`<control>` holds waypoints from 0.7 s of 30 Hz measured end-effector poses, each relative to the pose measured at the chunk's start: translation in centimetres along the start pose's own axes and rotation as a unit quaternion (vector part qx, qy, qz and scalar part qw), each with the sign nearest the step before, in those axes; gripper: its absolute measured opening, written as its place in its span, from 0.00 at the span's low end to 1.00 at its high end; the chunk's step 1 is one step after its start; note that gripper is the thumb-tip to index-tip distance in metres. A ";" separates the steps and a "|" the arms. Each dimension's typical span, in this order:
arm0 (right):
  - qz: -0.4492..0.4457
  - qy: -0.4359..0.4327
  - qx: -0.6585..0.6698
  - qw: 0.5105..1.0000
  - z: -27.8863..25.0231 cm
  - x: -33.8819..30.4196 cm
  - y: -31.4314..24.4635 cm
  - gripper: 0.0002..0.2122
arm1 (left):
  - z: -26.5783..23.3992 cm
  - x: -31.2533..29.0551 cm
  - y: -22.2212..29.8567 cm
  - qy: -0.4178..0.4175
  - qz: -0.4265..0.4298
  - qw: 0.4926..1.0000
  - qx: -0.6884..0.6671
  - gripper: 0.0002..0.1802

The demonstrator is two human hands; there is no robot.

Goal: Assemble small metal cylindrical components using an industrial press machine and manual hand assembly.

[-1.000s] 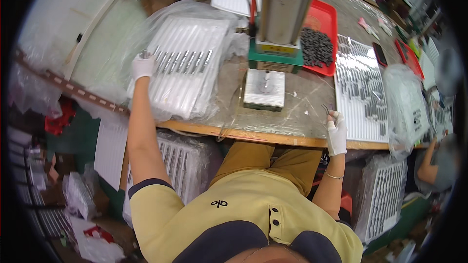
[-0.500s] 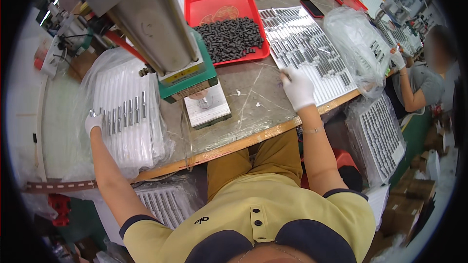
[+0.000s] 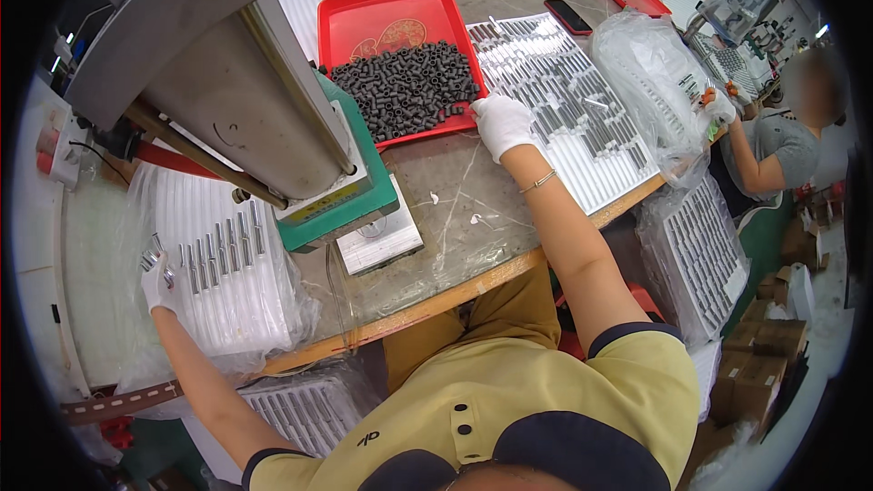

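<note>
My gloved left hand (image 3: 158,285) is at the left edge of a white ribbed tray (image 3: 259,295), its fingers closed on short shiny metal tubes (image 3: 150,260). Several more metal tubes (image 3: 218,248) lie in that tray's grooves. My gloved right hand (image 3: 504,125) is at the right rim of a red tray (image 3: 396,2), with its fingers drawn together. Whatever they may pinch is too small to make out. A heap of small black tubular fittings (image 3: 409,82) fills the near part of the red tray.
A green-based press (image 3: 341,209) stands between the trays, over a pale block (image 3: 386,241). Right of my right hand lies a ribbed tray (image 3: 582,164) of metal pieces. Beyond are a phone (image 3: 567,16), plastic-wrapped trays (image 3: 641,59) and a co-worker (image 3: 773,150).
My right hand has moved left and away from me, from the ribbed tray to the red tray's rim. My left hand is lower at its tray, with more tubes showing at its fingers.
</note>
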State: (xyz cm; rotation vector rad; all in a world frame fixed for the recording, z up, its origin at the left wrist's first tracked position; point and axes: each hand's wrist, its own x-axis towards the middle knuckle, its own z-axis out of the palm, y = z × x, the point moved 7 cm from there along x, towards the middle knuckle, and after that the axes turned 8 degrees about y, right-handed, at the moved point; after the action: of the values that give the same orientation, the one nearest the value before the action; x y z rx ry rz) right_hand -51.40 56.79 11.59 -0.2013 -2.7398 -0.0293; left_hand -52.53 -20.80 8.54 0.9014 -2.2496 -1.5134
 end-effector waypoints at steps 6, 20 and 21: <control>0.052 0.012 0.062 0.997 -1.5 -0.8 0.9 0.08 | 7.4 -21.7 8.2 -0.202 0.163 0.965 -0.023 0.14; 0.026 -0.097 0.457 0.884 -13.5 -14.7 -3.7 0.05 | 25.0 -46.1 12.1 -0.241 0.364 0.897 -0.065 0.10; 0.028 -0.096 0.453 0.886 -13.6 -14.9 -3.5 0.05 | 25.3 -46.5 12.0 -0.240 0.371 0.895 -0.062 0.11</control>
State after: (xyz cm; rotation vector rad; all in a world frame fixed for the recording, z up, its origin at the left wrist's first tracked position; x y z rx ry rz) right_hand -33.11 50.63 18.46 -0.0093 -2.6063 1.3081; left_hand -34.84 30.24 13.98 -0.4149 -2.3367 -1.5485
